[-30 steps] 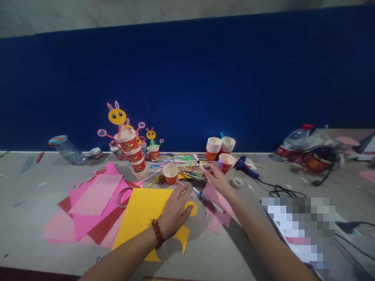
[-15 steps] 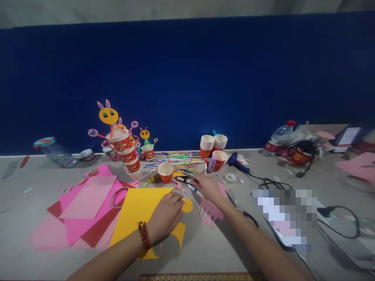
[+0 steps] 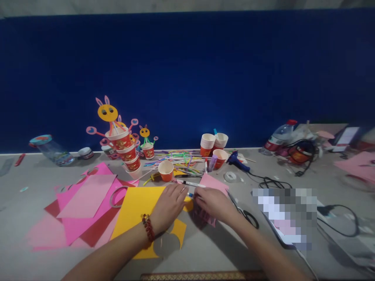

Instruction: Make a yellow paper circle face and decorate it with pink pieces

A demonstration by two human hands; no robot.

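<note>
Nearest, the left hand (image 3: pixel 171 205) lies over the yellow sheet (image 3: pixel 134 218), fingers loosely bent; whether it grips anything I cannot tell. Half a second ago the right hand (image 3: pixel 213 202) was at the black-capped marker (image 3: pixel 191 184), now lying beyond at its eleven o'clock; it now pinches the blue-capped marker (image 3: pixel 190 194), at the left hand's two o'clock.

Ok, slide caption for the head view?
Right hand holding a blue-ended marker, left hand close by over yellow paper.
</note>
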